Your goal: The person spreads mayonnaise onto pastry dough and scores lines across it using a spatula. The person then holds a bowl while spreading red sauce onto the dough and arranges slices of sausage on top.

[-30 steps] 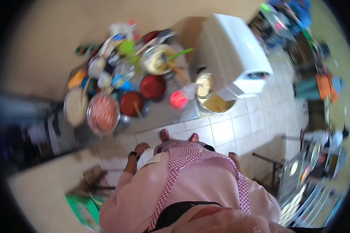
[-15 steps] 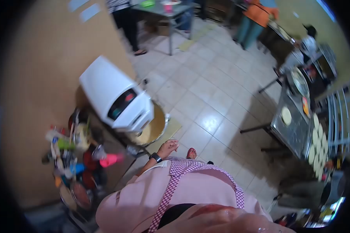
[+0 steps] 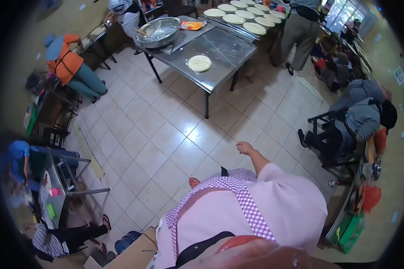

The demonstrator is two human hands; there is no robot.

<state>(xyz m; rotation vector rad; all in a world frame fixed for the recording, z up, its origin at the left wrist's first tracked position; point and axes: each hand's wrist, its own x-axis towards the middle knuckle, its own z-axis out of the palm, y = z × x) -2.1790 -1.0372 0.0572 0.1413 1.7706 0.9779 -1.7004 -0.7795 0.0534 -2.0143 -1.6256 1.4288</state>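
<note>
My right hand (image 3: 244, 148) hangs over the tiled floor in front of my pink top, its fingers curled loosely together with nothing seen in them. It touches nothing. My left hand is out of view. Ahead of me stands a metal-topped table (image 3: 220, 47). On it lies one flat round of dough (image 3: 199, 63). A large metal bowl (image 3: 159, 33), with what looks like clear plastic over it, sits at the table's left end. Beside the bowl is an orange and yellow packet (image 3: 191, 26). Several more dough rounds (image 3: 234, 19) lie in rows at the far end.
A person in an orange top (image 3: 69, 62) bends over a side table at left. Another person stands behind the metal table, and several people sit at right. A small table (image 3: 65, 175) is at left, a side bench with a green crate (image 3: 352, 231) at right. Floor tiles (image 3: 143, 148) lie between.
My view has swung right, from the white mixer to the metal table. The mixer and my left hand with its watch have left the view; my right hand has come in.
</note>
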